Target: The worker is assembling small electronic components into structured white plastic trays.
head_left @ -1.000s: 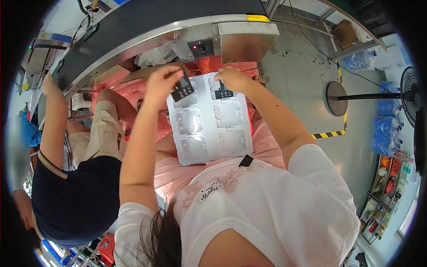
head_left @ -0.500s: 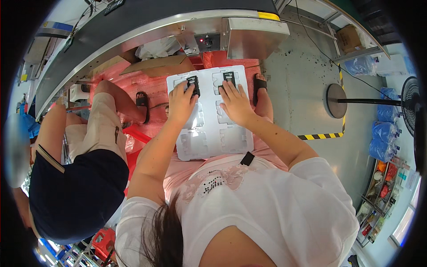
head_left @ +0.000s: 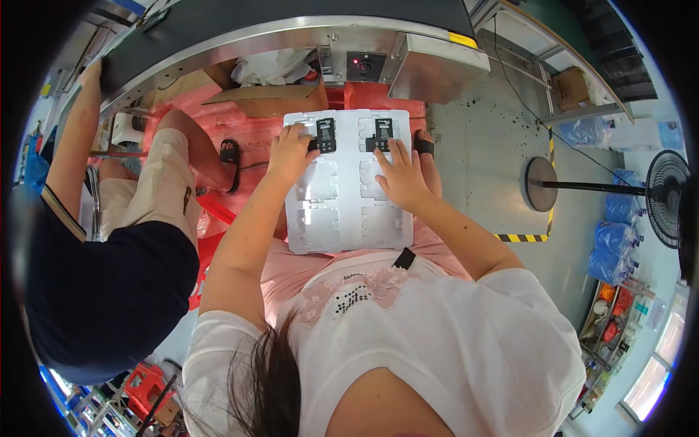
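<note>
The white moulded tray (head_left: 348, 191) lies across my lap, with two small black parts seated in its far row. My left hand (head_left: 290, 151) has its grip pinched on the left black part (head_left: 325, 135). My right hand (head_left: 397, 177) lies flat and spread on the tray, fingertips touching the right black part (head_left: 383, 134). A seated co-worker (head_left: 109, 247) is just to my left, by the conveyor (head_left: 291, 22)
</note>
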`<state>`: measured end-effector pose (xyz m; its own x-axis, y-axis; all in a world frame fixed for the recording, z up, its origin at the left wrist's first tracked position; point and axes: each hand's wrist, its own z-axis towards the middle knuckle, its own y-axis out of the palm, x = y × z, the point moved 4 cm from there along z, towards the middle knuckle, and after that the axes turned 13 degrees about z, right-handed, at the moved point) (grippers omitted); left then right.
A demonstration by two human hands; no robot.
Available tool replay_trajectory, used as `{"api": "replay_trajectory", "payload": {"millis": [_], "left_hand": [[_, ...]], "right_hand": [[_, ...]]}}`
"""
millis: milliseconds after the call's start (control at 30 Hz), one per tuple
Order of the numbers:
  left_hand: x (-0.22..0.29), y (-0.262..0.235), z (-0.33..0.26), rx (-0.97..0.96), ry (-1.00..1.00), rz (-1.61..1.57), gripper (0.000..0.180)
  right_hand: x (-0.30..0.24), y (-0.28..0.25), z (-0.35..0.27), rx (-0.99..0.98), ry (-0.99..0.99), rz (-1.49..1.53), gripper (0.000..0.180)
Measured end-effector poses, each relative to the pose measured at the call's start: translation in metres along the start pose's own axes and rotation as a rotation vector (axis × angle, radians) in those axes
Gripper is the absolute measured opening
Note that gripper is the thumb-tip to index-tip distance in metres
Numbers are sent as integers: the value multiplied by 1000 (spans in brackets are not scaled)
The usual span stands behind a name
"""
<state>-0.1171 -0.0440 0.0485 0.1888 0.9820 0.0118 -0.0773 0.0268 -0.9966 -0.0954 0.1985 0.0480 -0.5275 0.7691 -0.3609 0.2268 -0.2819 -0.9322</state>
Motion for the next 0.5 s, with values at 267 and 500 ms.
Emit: {"api": "replay_trajectory", "payload": {"millis": [267, 500], "left_hand": [[-31, 12, 15, -68, 21, -230, 27], [-38, 16, 26, -153, -133, -339, 18]], "right_hand": [[-14, -39, 3, 139, -49, 178, 49], [-19, -88, 20, 265, -79, 240, 47]]}}
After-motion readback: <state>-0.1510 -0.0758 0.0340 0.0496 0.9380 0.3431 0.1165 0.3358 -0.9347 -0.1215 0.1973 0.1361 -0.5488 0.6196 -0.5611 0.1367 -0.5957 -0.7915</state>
